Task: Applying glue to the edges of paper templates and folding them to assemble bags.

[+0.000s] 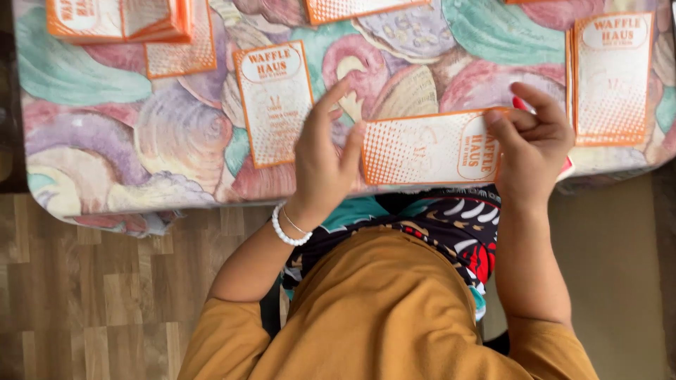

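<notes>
Holding, head view: orange-and-white paper card [431, 149], lying flat and sideways at the near edge of the table [105, 176], between both hands.

Left hand [320, 158]: fingers spread and loose, thumb tip touching the card's left end; not closed around anything. White bead bracelet [284, 231] on that wrist.

Right hand [533, 144]: thumb and fingers pinched on the card's right end, gripping it.

Lying just left of the left hand: second card [274, 102], upright, flat on the tablecloth [176, 134], partly under the fingertips.

Lying right of the right hand: third card [611, 76], upright, flat, near the table's right edge.

Stacked at the far left corner: folded orange cartons [120, 17], with a loose card [182, 53] just beneath them. Another card [359, 7] cut off by the top edge.

Covering the table: cloth printed with shells in pink, teal and lilac.

Below the table: mustard-coloured shirt [380, 317], patterned fabric [451, 218] at the lap, wood-look floor [91, 295].
</notes>
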